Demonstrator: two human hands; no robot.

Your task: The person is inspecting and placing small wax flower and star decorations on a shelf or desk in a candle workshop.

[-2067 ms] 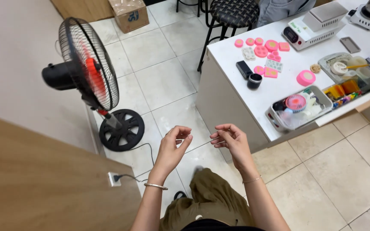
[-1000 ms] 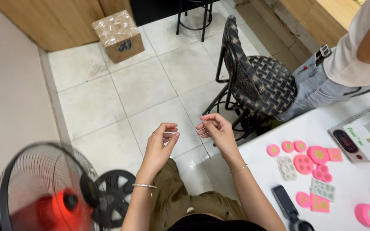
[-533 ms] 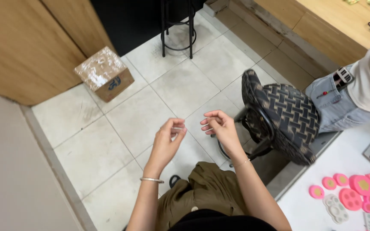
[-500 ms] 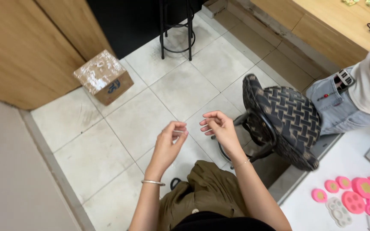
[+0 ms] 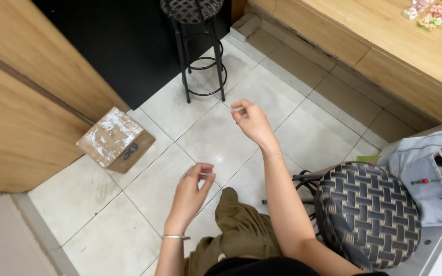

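Observation:
My left hand (image 5: 193,190) is low over the tiled floor, thumb and forefinger pinched on something very thin. My right hand (image 5: 250,120) is stretched farther out and higher, its fingertips pinching a thin pale thread end (image 5: 237,109). The hands are well apart. The thread between them is too fine to follow; a tiny glint (image 5: 220,159) shows roughly on the line between them. A thin bangle circles my left wrist. My lap in olive trousers (image 5: 241,232) is below the hands.
A taped cardboard box (image 5: 114,139) sits on the floor at the left by wooden panels. A black bar stool (image 5: 200,51) stands ahead. A woven chair seat (image 5: 367,220) is at my right, beside another person in jeans (image 5: 431,176). A wooden counter (image 5: 384,30) runs along the top right.
My hands were close together before; now the right hand has reached up and away and the left has dropped, so they are far apart. The view has swung away from the fan and the white table.

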